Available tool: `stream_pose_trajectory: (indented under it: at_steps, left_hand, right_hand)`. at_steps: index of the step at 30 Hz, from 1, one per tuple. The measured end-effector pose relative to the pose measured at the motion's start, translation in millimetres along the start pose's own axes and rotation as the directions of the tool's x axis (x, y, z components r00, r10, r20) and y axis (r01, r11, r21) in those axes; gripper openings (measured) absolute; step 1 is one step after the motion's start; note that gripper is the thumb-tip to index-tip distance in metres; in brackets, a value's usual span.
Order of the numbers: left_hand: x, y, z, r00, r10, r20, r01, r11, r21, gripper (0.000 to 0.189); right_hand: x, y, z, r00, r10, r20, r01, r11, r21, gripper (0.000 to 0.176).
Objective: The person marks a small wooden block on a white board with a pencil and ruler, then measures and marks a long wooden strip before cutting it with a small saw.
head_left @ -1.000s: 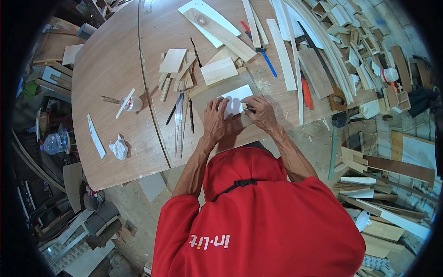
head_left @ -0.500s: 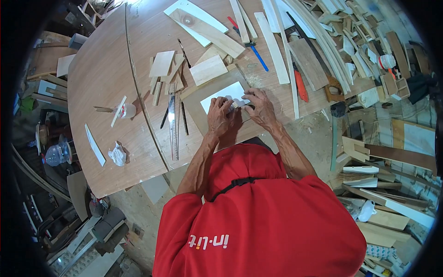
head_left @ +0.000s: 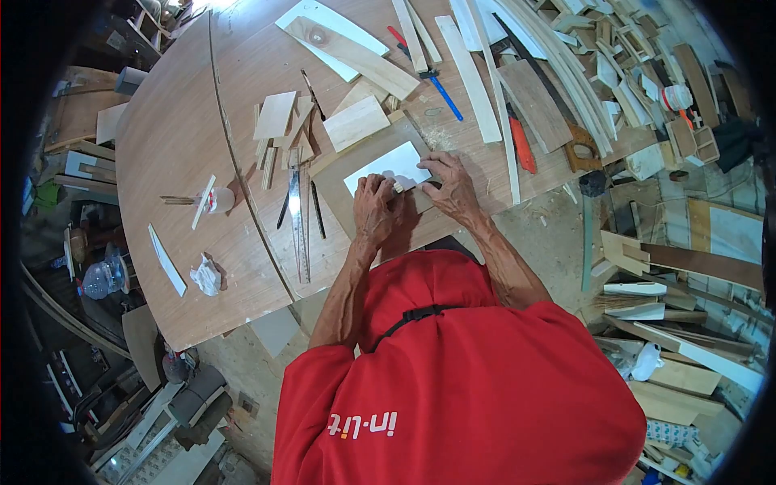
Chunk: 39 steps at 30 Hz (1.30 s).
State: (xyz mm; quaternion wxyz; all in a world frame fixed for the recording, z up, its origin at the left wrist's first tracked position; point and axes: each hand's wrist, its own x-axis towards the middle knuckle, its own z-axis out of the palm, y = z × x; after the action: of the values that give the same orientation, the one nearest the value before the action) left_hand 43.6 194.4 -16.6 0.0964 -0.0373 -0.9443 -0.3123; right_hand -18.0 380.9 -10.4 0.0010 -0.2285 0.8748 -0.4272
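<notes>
Left hand [head_left: 373, 208] fingers pinched a small wood piece [head_left: 398, 187] on the white sheet [head_left: 386, 164], right hand [head_left: 449, 187] fingers spread flat beside it; firm, even pressure seemed needed.

Sheet [head_left: 386, 166]: on the board [head_left: 335, 198].
Ruler [head_left: 296, 218]: left of the board.
Block [head_left: 356, 123]: behind the board.
Table [head_left: 178, 145]: under all 3.

We cannot make out the small pale piece [head_left: 398, 187] between the left hand [head_left: 373, 208] and right hand [head_left: 449, 187], nor which grips it; both cover the near edge of the white sheet [head_left: 386, 165]; the red hood [head_left: 420, 283] hides part of the near edge of the worktop [head_left: 186, 162]; its far edge is cropped.
</notes>
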Motion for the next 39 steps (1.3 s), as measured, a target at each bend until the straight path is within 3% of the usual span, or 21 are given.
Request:
stream_pose_trajectory:
  at_steps: [12, 39]
  left_hand:
    - [-1.9, 2.7, 3.3, 0.995, -0.010, -0.100, 0.006, 0.999, -0.038, 0.032]
    - [-3.6, 4.8, 1.2, 0.994, -0.010, -0.110, 0.000, 0.996, -0.086, 0.038]
  right_hand:
    - [2.0, 5.5, 0.4, 1.000, 0.004, -0.011, -0.004, 1.000, 0.027, 0.039]
    - [1.7, 2.8, 1.4, 0.998, 0.063, -0.001, -0.063, 0.996, 0.064, 0.036]
